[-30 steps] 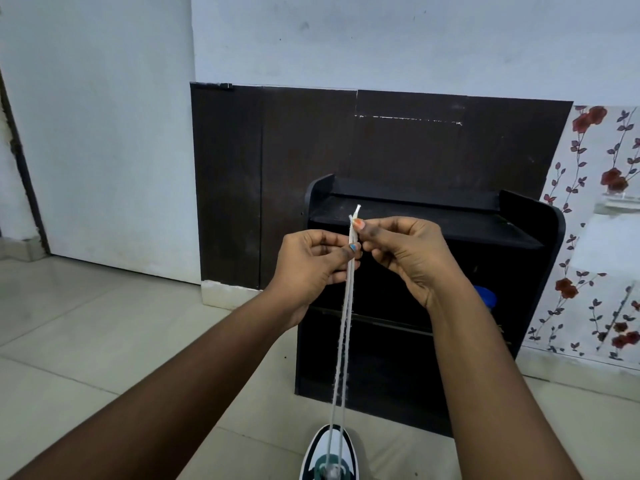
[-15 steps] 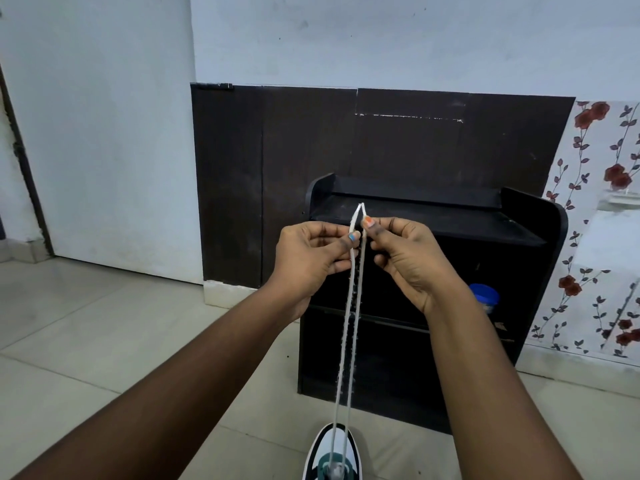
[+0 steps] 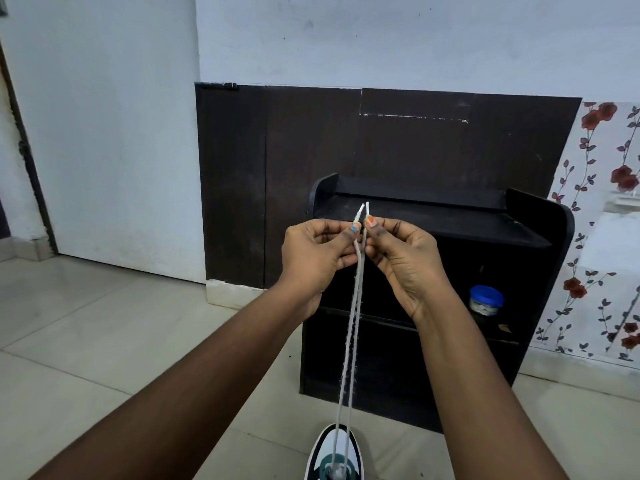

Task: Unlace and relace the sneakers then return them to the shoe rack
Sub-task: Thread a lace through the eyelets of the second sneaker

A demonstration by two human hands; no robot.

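Observation:
A white and green sneaker [image 3: 334,453] lies on the floor at the bottom edge, only its toe end in view. Two strands of a white shoelace [image 3: 350,344] rise from it, pulled taut up to chest height. My left hand [image 3: 313,256] pinches the left strand just below its tip. My right hand [image 3: 403,252] pinches the right strand the same way. The two lace tips stick up side by side above my fingers, slightly apart. Behind my hands stands the black shoe rack [image 3: 540,237].
A jar with a blue lid [image 3: 486,303] sits on the rack's middle shelf at the right. A dark wooden panel [image 3: 277,174] leans against the white wall behind the rack. Floral wallpaper [image 3: 609,209] covers the wall at right. Pale floor tiles [image 3: 104,341] spread to the left.
The two lace ends, held together a second ago, have come slightly apart at the tips. Both hands stay raised in almost the same place, still pinching the lace.

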